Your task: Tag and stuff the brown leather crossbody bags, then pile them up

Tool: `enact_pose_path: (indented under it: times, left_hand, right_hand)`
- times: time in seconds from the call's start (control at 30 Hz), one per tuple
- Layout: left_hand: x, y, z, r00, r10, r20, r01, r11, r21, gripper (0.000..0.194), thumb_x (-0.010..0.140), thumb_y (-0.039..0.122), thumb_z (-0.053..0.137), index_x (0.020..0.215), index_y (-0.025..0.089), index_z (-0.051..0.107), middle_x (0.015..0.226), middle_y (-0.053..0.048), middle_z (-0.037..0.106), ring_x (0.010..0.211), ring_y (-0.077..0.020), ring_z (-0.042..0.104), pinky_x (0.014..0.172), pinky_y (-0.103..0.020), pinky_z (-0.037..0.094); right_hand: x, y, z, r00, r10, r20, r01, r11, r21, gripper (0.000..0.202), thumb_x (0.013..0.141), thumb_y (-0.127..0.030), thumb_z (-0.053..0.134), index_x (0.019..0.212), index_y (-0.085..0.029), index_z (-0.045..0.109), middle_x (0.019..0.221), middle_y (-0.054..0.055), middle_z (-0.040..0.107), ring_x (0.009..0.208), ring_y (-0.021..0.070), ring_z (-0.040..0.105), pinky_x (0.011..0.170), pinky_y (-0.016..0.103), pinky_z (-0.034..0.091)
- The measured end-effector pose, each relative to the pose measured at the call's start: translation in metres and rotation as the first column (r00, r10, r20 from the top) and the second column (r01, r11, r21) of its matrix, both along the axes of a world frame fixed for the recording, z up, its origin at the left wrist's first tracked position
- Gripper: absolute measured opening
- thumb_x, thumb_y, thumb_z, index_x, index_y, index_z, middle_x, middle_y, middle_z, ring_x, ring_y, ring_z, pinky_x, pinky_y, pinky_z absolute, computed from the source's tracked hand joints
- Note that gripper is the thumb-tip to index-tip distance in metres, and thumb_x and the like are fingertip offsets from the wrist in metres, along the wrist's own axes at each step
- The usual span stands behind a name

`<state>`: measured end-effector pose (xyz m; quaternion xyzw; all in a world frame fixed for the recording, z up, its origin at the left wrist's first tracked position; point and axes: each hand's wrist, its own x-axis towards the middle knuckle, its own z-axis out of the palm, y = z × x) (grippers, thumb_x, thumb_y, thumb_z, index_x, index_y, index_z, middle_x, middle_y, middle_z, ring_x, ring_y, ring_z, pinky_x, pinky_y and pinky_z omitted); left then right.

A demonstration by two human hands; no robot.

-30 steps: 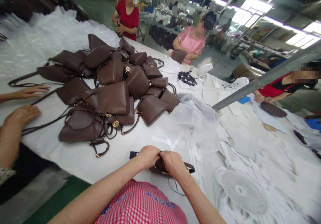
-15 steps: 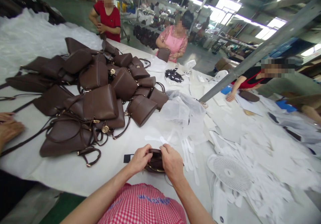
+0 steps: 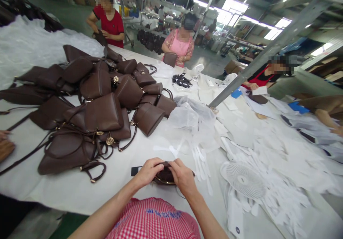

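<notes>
A dark brown handbag [image 3: 166,177] stands on the white table right in front of my checked apron, its mouth turned up toward me with a gold-coloured zip or trim along the near edge. My left hand [image 3: 152,170] pinches the bag's far rim from the left. Close beside it, my right hand [image 3: 180,173] has its fingers closed on the same rim from the right. Most of the bag's body is hidden beneath my hands. A small black tag [image 3: 134,171] lies by my left wrist.
Brown handbags [image 3: 103,112] with straps are heaped to the left. White paper strips [image 3: 202,165], a white fan [image 3: 244,180] and clear plastic [image 3: 191,119] lie rightward. A grey post [image 3: 241,76] slants up from the table. Co-workers [image 3: 178,44] stand across it; another person's hand [image 3: 5,146] shows far left.
My hands have come closer together along the bag's rim, and its opening looks narrower. The co-worker at right now holds up a white piece. The view has shifted slightly.
</notes>
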<state>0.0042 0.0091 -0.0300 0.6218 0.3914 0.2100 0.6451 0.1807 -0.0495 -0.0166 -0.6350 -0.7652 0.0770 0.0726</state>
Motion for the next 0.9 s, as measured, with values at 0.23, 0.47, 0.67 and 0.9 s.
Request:
enact_pose_path:
  times: [0.23, 0.47, 0.67, 0.9]
  left_hand:
    - [-0.008, 0.001, 0.0, 0.978, 0.001, -0.209, 0.039, 0.982, 0.186, 0.012, 0.077, 0.014, 0.044, 0.084, 0.021, 0.053, 0.073, 0.002, 0.059, 0.072, -0.0158, 0.055, 0.069, -0.025, 0.039]
    - [-0.01, 0.006, 0.004, 0.973, -0.013, -0.229, 0.055, 0.982, 0.178, 0.005, 0.08, 0.02, 0.043, 0.079, 0.021, 0.048, 0.074, 0.002, 0.057, 0.075, -0.0163, 0.054, 0.068, -0.024, 0.038]
    - [-0.011, 0.006, 0.006, 0.932, -0.059, -0.358, 0.144, 0.966, 0.215, 0.006, 0.086, 0.023, 0.04, 0.085, 0.023, 0.046, 0.071, 0.003, 0.055, 0.067, -0.0161, 0.053, 0.062, -0.025, 0.035]
    - [-0.008, 0.003, -0.002, 0.907, 0.004, -0.422, 0.154, 0.928, 0.339, 0.01, 0.087, 0.022, 0.042, 0.081, 0.021, 0.05, 0.082, -0.003, 0.056, 0.078, -0.0189, 0.053, 0.072, -0.029, 0.04]
  right_hand:
    - [-0.008, 0.013, 0.003, 0.998, -0.043, 0.054, 0.052, 0.984, -0.171, 0.01, 0.088, -0.015, 0.052, 0.087, -0.02, 0.061, 0.087, 0.002, 0.059, 0.066, 0.0138, 0.058, 0.056, 0.023, 0.038]
    - [0.007, 0.019, 0.015, 0.967, -0.041, -0.252, -0.033, 0.958, -0.284, 0.024, 0.078, -0.004, 0.054, 0.094, -0.02, 0.06, 0.089, 0.001, 0.058, 0.083, 0.0141, 0.056, 0.074, 0.023, 0.042]
    - [0.005, 0.033, 0.019, 0.966, -0.131, -0.221, 0.024, 0.902, -0.431, 0.009, 0.078, -0.011, 0.061, 0.074, -0.019, 0.061, 0.073, -0.002, 0.061, 0.073, 0.0129, 0.056, 0.066, 0.022, 0.038]
    - [-0.022, 0.043, 0.025, 0.969, -0.041, 0.245, 0.132, 0.922, -0.364, 0.011, 0.088, -0.02, 0.056, 0.088, -0.019, 0.067, 0.09, 0.007, 0.065, 0.078, 0.0194, 0.063, 0.061, 0.027, 0.039]
